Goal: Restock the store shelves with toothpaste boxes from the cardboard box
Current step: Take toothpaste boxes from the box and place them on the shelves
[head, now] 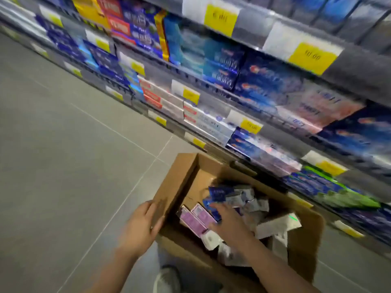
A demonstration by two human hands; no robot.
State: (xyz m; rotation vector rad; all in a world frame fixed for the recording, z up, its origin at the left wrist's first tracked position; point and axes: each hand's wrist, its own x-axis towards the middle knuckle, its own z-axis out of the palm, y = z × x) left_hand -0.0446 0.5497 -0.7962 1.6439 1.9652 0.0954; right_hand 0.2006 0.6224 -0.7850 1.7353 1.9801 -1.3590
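Nearest the camera, two bare forearms reach forward and down over a grey shoe [167, 278] on the tiled floor [63, 144]. Of the two hands, the left hand [143, 225] curls round the near left flap of the cardboard box [175, 182], thumb on the inner face, fingers on the outer. Just beside it, the right hand [228, 223] reaches inside the box, its fingers laid over a dark blue toothpaste box [220, 194]; motion blur hides whether they pinch it or only rest on it. Touching that hand on its left lie pink boxes [196, 216], with white and grey cartons [277, 225] jumbled to its right. Beyond the box, the store shelves [243, 98] rise in tilted rows, packed with blue, white and green toothpaste packs behind yellow price tags [313, 58].
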